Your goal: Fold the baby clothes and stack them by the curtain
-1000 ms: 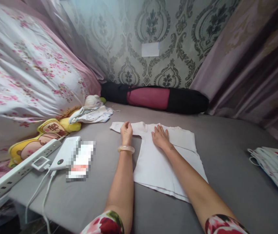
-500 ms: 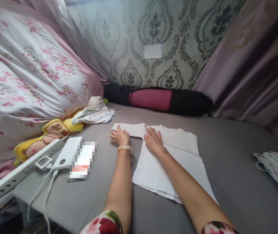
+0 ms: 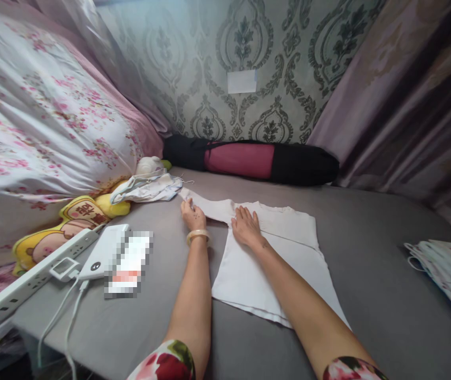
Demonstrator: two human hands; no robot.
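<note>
A small white long-sleeved shirt (image 3: 288,232) lies on the grey bed surface (image 3: 162,290), one sleeve stretched out to the left and the other folded across its body. My left hand (image 3: 193,215), with a pale bangle at the wrist, has its fingers closed on the cuff end of the outstretched sleeve, which is slightly lifted. My right hand (image 3: 246,226) rests flat on the shirt near the shoulder, fingers extended.
To the left lie a power strip (image 3: 35,282), a white power bank (image 3: 104,250) with cables, a blurred-out flat item (image 3: 130,264), a yellow plush (image 3: 77,224) and crumpled cloth (image 3: 150,187). A black and pink roll bag (image 3: 241,160) sits against the wall. Folded cloths (image 3: 450,269) are at right.
My left hand has closed on the sleeve's cuff and raised it a little, bending the sleeve. My right hand stays on the shirt. The view has shifted slightly.
</note>
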